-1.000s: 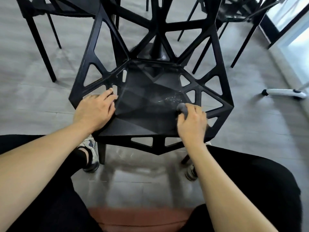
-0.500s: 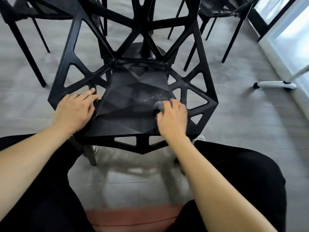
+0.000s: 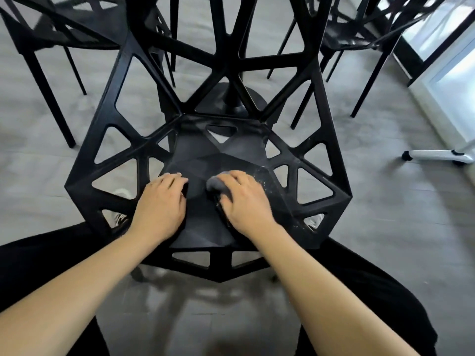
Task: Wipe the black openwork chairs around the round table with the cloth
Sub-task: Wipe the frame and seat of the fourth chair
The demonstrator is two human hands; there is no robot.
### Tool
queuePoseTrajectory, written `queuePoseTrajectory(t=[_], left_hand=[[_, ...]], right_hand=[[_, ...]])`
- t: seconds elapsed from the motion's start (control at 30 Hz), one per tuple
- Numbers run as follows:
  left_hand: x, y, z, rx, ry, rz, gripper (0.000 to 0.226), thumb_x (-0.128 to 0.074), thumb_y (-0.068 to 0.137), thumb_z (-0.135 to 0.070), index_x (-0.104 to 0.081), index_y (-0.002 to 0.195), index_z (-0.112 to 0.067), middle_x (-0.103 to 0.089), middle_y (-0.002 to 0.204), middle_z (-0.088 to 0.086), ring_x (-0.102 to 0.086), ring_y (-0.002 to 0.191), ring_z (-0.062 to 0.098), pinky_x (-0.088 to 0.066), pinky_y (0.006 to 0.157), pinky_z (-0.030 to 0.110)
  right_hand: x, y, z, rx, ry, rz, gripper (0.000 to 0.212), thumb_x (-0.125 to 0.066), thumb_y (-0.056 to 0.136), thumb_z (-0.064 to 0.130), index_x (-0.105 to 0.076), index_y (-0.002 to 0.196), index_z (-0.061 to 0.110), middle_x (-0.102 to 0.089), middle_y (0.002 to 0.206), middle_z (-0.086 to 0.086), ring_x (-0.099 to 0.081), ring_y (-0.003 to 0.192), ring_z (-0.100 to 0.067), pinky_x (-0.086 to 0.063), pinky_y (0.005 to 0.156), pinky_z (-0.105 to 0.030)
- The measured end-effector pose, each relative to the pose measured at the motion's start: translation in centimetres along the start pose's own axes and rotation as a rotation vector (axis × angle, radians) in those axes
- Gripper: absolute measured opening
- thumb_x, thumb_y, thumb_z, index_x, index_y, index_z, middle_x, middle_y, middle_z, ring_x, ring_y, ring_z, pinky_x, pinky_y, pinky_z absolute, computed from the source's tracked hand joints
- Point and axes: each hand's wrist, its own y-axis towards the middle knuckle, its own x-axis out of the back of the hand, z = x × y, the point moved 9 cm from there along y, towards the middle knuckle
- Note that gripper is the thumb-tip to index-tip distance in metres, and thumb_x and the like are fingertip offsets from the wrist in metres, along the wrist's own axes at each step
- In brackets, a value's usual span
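Observation:
A black openwork chair (image 3: 84, 183) stands right in front of me, its seat facing up. My right hand (image 3: 244, 201) presses a grey cloth (image 3: 217, 186) onto the middle of the seat; only a bunched corner of the cloth shows past my fingers. Pale dust specks (image 3: 262, 178) lie on the seat just right of that hand. My left hand (image 3: 160, 205) rests flat on the seat beside it, fingers together, holding nothing.
The round table's black pedestal base (image 3: 228, 98) shows through the chair back. More black chairs stand at the back left (image 3: 77, 34) and back right (image 3: 359, 37). A white stand foot (image 3: 437, 155) and a glass door (image 3: 449, 80) are at the right.
My right hand has slid the cloth leftward from the seat's right side to its middle. My left hand has moved from the left rim inward onto the seat.

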Motion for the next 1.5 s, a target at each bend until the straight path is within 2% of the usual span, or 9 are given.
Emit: queuePoseTrajectory(t=[0.27,0.5,0.6,0.73,0.9,1.0,1.23,1.43,1.5], left_hand=[[-2.6,2.7,-1.6,0.071,-0.003,0.066,0.056,-0.042,0.102,-0.022,-0.034,0.153,-0.001,-0.033,0.159,0.017,-0.028,0.149,0.034,-0.021,0.124,0.042],[-3.3,2.4,-1.1,0.087,0.039,0.075,0.065,-0.023,0.097,-0.03,-0.036,0.15,0.005,-0.033,0.158,0.022,-0.03,0.148,0.035,-0.025,0.122,0.045],[-3.0,2.2,-1.3,0.082,0.038,0.074,0.066,-0.018,0.098,-0.032,-0.034,0.152,0.002,-0.03,0.161,0.018,-0.025,0.15,0.031,-0.021,0.124,0.043],[-1.8,1.9,-0.7,0.219,-0.043,-0.022,0.052,-0.039,0.101,-0.015,-0.037,0.148,0.006,-0.032,0.158,0.022,-0.026,0.149,0.034,-0.024,0.122,0.047],[-1.0,1.6,0.0,0.294,-0.164,-0.084,0.052,-0.045,0.098,-0.006,-0.037,0.148,0.005,-0.037,0.155,0.023,-0.032,0.146,0.032,-0.026,0.121,0.046],[-1.3,1.5,0.4,0.313,-0.187,-0.067,0.053,-0.042,0.1,-0.009,-0.033,0.151,0.001,-0.034,0.158,0.02,-0.029,0.148,0.03,-0.023,0.123,0.043],[-2.5,2.2,-1.4,0.132,0.132,0.097,0.065,-0.024,0.099,-0.04,-0.031,0.155,-0.009,-0.024,0.165,0.01,-0.02,0.152,0.033,-0.017,0.123,0.049],[-2.6,6.6,-1.1,0.143,0.058,0.052,0.047,-0.04,0.089,-0.035,-0.057,0.119,-0.003,-0.054,0.133,0.02,-0.047,0.127,0.041,-0.033,0.114,0.052],[-3.1,7.5,-1.0,0.124,0.045,0.052,0.058,-0.036,0.094,-0.039,-0.049,0.138,-0.004,-0.042,0.151,0.021,-0.036,0.141,0.039,-0.027,0.119,0.05]], right_hand=[[1.7,6.3,-7.9,-0.213,-0.125,-0.2,0.04,-0.055,0.088,0.023,-0.061,0.125,0.011,-0.057,0.131,-0.016,-0.054,0.118,-0.039,-0.043,0.099,-0.046],[-1.7,4.2,-0.9,0.179,0.019,0.009,0.053,-0.058,0.083,0.021,-0.059,0.135,0.019,-0.056,0.137,-0.009,-0.051,0.123,-0.029,-0.039,0.107,-0.038],[0.6,9.0,-7.6,-0.006,-0.157,-0.155,0.049,-0.055,0.083,0.021,-0.059,0.132,0.015,-0.058,0.132,-0.013,-0.056,0.117,-0.037,-0.043,0.102,-0.044],[0.4,11.9,-8.8,-0.202,-0.166,-0.184,0.045,-0.055,0.091,0.023,-0.055,0.135,0.012,-0.052,0.139,-0.016,-0.051,0.122,-0.039,-0.04,0.104,-0.048],[-3.6,5.9,2.9,0.257,0.152,0.104,0.052,-0.061,0.088,0.022,-0.056,0.14,0.018,-0.051,0.145,-0.008,-0.046,0.132,-0.026,-0.035,0.113,-0.039],[-3.5,6.5,2.5,0.401,0.095,0.146,0.055,-0.061,0.088,0.023,-0.054,0.142,0.018,-0.051,0.145,-0.007,-0.047,0.132,-0.026,-0.033,0.112,-0.034],[0.1,14.3,-8.3,-0.176,-0.109,-0.226,0.046,-0.054,0.091,0.026,-0.055,0.137,0.015,-0.052,0.138,-0.015,-0.051,0.12,-0.04,-0.041,0.102,-0.049],[-2.5,11.4,-2.8,0.255,-0.081,0.014,0.053,-0.054,0.086,0.029,-0.058,0.139,0.02,-0.055,0.136,-0.012,-0.053,0.115,-0.036,-0.045,0.098,-0.046],[-1.3,13.9,-5.0,0.234,-0.172,-0.051,0.051,-0.056,0.085,0.025,-0.059,0.135,0.017,-0.057,0.13,-0.014,-0.056,0.109,-0.04,-0.048,0.094,-0.048]])
